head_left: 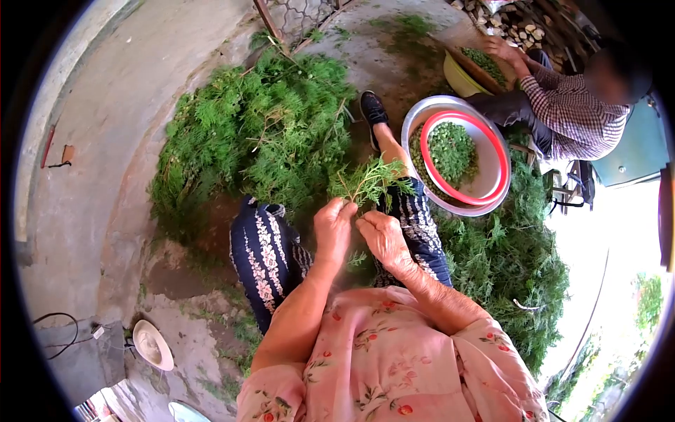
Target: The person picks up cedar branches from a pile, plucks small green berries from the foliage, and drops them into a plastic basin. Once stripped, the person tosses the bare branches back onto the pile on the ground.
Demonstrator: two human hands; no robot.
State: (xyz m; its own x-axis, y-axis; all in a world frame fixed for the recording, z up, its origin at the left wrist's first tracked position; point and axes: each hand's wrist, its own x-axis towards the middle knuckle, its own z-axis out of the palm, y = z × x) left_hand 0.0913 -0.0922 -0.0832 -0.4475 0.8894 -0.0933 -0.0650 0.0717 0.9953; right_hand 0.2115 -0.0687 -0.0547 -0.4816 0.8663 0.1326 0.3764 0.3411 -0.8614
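Note:
A small green sprig [367, 181] rises above my two hands, over my lap. My left hand [333, 232] is closed on the sprig's stem, its thumb and fingers pinched together. Just to its right, my right hand [383, 239] has its fingers curled together near the sprig's base; what lies between its fingertips is too small to make out. A red-rimmed bowl [503, 163] sits tilted inside a wide metal basin [410, 121] to the right of my knee, with small green pieces [451, 151] in it.
A big pile of leafy branches [260, 133] lies ahead on the left, and more branches [506, 274] lie on the right. At the upper right a person [576, 105] sits with hands at a yellow-green basin [457, 79]. A pale hat-like object [152, 344] is at the lower left.

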